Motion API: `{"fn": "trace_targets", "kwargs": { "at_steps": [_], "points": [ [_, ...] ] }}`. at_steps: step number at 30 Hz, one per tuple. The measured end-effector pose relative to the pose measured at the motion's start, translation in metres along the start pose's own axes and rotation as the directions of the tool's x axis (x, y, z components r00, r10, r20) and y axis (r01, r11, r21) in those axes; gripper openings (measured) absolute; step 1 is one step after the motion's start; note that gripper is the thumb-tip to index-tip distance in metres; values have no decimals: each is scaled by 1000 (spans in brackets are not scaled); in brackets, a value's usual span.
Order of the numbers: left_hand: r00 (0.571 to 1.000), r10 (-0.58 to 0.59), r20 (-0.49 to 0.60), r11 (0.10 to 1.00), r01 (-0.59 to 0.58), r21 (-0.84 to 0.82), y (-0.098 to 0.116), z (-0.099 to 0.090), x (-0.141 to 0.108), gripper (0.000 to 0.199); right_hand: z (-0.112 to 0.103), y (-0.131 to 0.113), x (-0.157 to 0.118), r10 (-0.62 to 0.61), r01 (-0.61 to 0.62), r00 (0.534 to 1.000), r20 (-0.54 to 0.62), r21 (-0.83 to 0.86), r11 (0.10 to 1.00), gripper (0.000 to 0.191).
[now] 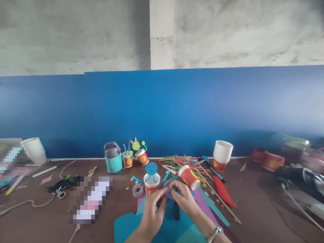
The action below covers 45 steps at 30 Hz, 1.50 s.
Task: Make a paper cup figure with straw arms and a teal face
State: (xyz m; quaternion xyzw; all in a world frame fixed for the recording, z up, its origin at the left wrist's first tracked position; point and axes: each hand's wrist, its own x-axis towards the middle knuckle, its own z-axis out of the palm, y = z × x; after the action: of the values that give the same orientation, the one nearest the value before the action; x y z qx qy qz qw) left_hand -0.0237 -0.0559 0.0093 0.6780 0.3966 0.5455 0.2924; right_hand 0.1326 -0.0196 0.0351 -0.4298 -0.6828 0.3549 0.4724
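My left hand is closed, its fingertips pinched near the front of a red and white paper cup. Beside it my right hand has its fingers bent around the edge of a clear tape roll. The two hands nearly meet at the fingertips. A blue paper face with blue pipe-cleaner limbs stands on the cup. Another tape roll lies left of the cup. Teal paper and dark scissors handles are beneath the hands.
A tipped paper cup lies by colourful sticks and pipe cleaners. Behind are a teal container and a decorated cup. Stacked cups stand right, near a red pipe-cleaner packet. A blue partition borders the table.
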Motion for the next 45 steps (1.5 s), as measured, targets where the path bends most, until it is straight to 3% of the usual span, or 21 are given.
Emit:
{"fn": "trace_targets", "kwargs": {
  "at_steps": [3, 8, 15, 18, 22, 27, 40, 45],
  "points": [
    [999, -17, -50, 999, 15, -41, 1, 0, -1, 46, -2, 3, 1, 77, -75, 996, -41, 61, 995, 25],
    [996, -83, -35, 991, 78, -105, -1, 0, 0, 46, 2, -1, -2, 83, -107, 992, 93, 290, 951, 23],
    [951, -300, 79, 949, 306, -80, 4, 5, 4, 14, 4, -3, -6, -27, 13, 996, 82, 165, 986, 15],
    [940, -326, 100, 944, 329, -17, 7, 6, 7, 19, 4, -3, -6, -44, 35, 994, 96, 102, 994, 17],
    [922, -383, 53, 916, 387, -107, 3, 4, 10, 24, 2, -3, -6, 17, -30, 996, 86, 142, 989, 14],
    [928, -373, -19, 920, 367, -139, 3, 0, 10, 32, -1, -5, -5, 75, -106, 983, 167, 187, 977, 22],
    [963, -270, 13, 959, 271, -79, 1, 1, 6, 28, 2, 4, 0, -4, 8, 984, 177, -22, 1000, 13],
    [981, -191, 37, 980, 188, 72, 1, 0, 4, 26, 2, 9, 0, -20, 37, 985, 171, -96, 995, 6]
  ]
}}
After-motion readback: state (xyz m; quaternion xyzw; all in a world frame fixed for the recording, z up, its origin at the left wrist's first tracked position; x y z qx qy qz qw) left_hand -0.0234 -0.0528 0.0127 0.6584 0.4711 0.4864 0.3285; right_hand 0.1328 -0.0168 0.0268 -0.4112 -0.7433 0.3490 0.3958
